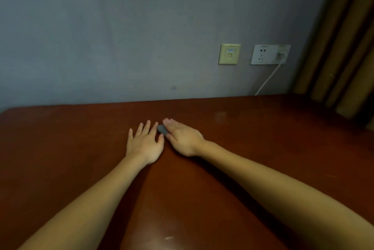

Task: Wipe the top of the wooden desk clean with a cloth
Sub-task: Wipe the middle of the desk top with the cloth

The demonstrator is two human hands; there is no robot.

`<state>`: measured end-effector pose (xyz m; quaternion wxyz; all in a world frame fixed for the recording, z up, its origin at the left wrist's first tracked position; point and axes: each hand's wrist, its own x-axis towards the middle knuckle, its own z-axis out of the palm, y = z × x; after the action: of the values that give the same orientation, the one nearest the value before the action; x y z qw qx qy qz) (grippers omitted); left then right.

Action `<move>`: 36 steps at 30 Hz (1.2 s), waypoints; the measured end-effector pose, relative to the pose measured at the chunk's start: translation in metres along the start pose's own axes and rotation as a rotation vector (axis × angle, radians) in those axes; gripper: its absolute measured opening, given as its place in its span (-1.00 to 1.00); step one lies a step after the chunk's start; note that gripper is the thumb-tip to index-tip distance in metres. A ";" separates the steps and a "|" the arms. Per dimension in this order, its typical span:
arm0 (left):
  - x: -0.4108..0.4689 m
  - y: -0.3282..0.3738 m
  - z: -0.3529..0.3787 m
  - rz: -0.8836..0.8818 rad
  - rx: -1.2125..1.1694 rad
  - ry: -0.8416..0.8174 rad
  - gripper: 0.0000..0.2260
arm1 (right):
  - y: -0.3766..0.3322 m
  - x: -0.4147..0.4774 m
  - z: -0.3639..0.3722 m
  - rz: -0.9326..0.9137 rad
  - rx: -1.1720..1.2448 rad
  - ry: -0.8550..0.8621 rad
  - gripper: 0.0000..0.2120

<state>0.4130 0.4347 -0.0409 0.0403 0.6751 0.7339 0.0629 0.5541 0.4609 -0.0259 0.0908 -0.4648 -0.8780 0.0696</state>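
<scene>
While both bare forearms reach forward across the desk (253,144), the two hands lie palm down on its reddish-brown top, close together. The left hand (144,144) is spread flat, its fingers straight and a little fanned, pointing away from the person toward the wall (101,37); it has hold of nothing. The right hand (183,138) comes in at an angle from the right. Its fingers are straight, held together and aimed up and to the left, so that their tips end just past the left forefinger.

Between the two hands, at the left edge of the right hand's fingers and just beside the tip of the left forefinger, a small grey bit of cloth (162,129) shows on the desk. The right hand's fingers lie flat over or against it rather than curled round it, and the thumb stretches alongside, just below the grey patch. How much of the cloth is hidden under that hand cannot be told. The left forefinger is very near the cloth, but whether it touches is unclear.

Beyond the right hand, on the wall, sit a cream socket plate (229,53) and, to its right, a white power outlet (270,54). A white cable (269,78) runs from the outlet down behind the desk's far edge. Further right of the right arm hangs a brown curtain (344,47).
</scene>
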 end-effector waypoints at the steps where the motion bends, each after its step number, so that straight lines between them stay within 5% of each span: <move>1: 0.000 0.000 0.000 0.001 0.002 -0.002 -0.48 | 0.000 -0.015 -0.001 -0.016 0.003 0.004 -0.49; 5: 0.000 -0.002 0.000 0.020 0.000 -0.015 -0.47 | 0.041 -0.071 -0.018 0.049 0.014 0.011 -0.51; 9: 0.001 -0.004 0.002 0.033 0.002 -0.003 -0.47 | 0.120 -0.093 -0.043 0.363 0.016 0.041 -0.50; 15: 0.005 -0.004 0.006 0.027 0.002 0.017 -0.46 | 0.166 -0.043 -0.041 0.643 -0.019 0.104 -0.45; 23: 0.004 -0.002 0.004 0.009 -0.013 0.016 -0.52 | 0.064 0.017 -0.014 0.417 -0.031 0.089 -0.49; 31: -0.003 -0.002 0.002 -0.003 -0.005 0.003 -0.54 | -0.013 -0.071 0.000 -0.010 -0.031 0.065 -0.51; 36: -0.006 -0.002 0.001 0.020 -0.010 0.006 -0.53 | 0.084 -0.129 -0.030 0.286 0.027 0.096 -0.53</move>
<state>0.4113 0.4288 -0.0428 0.0408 0.6820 0.7269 0.0693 0.6996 0.4017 -0.0266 0.1281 -0.5865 -0.7966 0.0713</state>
